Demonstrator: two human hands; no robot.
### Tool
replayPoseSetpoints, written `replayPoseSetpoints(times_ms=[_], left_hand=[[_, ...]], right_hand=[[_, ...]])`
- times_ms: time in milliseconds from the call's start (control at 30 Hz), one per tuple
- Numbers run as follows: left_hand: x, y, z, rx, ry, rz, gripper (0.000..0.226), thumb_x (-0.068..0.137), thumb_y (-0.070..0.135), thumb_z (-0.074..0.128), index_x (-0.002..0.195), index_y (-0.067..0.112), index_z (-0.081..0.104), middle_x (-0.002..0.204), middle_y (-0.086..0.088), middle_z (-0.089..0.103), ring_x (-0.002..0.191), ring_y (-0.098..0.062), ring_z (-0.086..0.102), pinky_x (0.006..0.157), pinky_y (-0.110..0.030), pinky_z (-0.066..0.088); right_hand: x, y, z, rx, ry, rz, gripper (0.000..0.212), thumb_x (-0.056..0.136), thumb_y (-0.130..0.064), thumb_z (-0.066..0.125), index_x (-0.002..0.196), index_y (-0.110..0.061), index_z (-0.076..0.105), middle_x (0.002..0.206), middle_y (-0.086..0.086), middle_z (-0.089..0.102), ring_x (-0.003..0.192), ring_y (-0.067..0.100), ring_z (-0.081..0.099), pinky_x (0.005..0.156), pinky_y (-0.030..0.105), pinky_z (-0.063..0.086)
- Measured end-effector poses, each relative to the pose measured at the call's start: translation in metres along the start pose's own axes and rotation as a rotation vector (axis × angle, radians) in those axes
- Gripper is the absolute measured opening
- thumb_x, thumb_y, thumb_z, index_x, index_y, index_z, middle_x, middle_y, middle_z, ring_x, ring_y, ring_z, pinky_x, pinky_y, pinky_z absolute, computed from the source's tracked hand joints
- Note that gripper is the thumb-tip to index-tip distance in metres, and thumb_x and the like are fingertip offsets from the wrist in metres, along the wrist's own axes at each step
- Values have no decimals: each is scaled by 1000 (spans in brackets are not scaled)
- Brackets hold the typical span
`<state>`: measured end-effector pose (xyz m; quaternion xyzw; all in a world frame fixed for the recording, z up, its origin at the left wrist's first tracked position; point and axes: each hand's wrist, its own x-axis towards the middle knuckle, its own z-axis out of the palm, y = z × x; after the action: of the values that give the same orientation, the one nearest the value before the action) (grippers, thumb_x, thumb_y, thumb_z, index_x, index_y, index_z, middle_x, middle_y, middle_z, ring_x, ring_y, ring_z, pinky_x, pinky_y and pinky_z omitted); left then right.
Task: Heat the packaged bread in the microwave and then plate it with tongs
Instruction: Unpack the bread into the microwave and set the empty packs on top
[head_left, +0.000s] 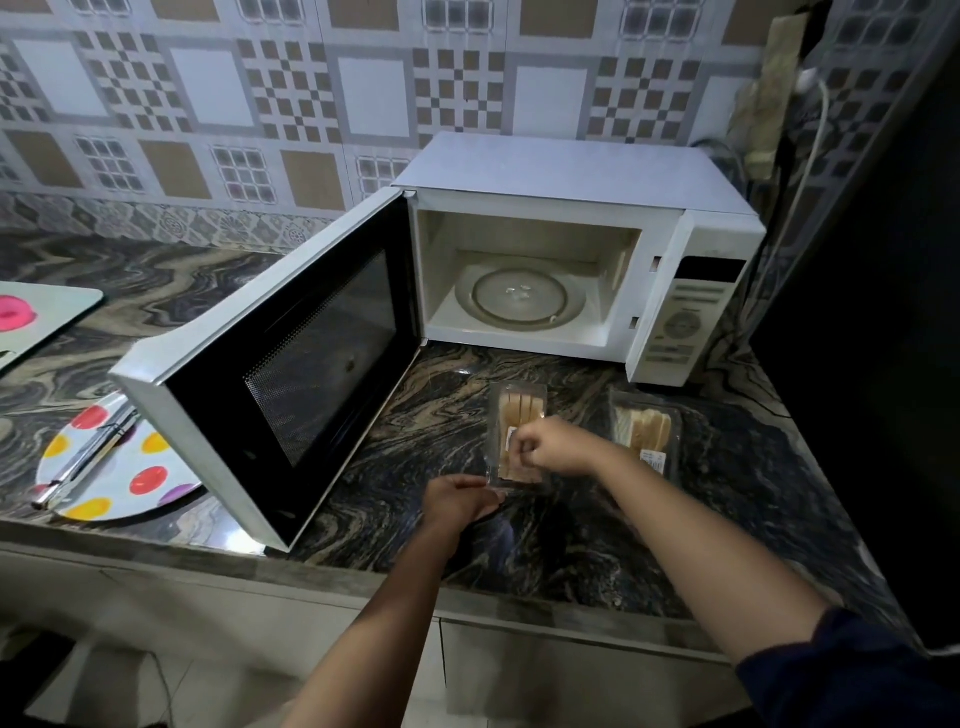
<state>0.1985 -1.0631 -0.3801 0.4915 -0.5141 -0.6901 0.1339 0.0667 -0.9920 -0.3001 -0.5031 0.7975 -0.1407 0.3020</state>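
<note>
where counter (519, 545) meets tiled wall (208, 104), microwave (571, 171) open

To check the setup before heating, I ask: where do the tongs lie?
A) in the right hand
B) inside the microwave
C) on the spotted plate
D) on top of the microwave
C: the tongs lie across the spotted plate, left of the open microwave door; the right hand and left hand grip a bread package instead.

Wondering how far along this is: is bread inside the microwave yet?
No, the open microwave holds only its bare glass turntable; the gripped bread pack lies on the counter.
</note>
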Motion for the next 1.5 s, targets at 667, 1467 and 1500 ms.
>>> replayPoseSetpoints(times_ms=[667, 1467, 1500], left_hand=[[0, 27, -1, -108, -145, -139, 16, 79, -18, 58, 72, -5, 63, 79, -20, 63, 71, -26, 63, 49, -21, 56], [4, 16, 0, -255, -121, -136, 23, 87, -15, 49, 73, 1, 58, 75, -17, 61, 46, -13, 65, 51, -18, 56], [4, 16, 0, -260, -120, -137, 24, 88, -15, 49, 73, 1, 58, 75, -17, 61, 45, -13, 64, 51, -18, 56]], right_hand=[[-2, -31, -31, -346, 633, -92, 15, 95, -22, 43, 99, -12, 53, 90, 2, 61, 78, 22, 58, 57, 28, 39], [86, -16, 6, 66, 183, 506, 38, 93, -31, 48, 125, -13, 52, 130, 11, 52, 116, 28, 52, 97, 31, 44], [86, -14, 5, 64, 202, 508, 39, 92, -32, 49, 127, -13, 52, 130, 11, 52, 117, 28, 52, 96, 31, 44]])
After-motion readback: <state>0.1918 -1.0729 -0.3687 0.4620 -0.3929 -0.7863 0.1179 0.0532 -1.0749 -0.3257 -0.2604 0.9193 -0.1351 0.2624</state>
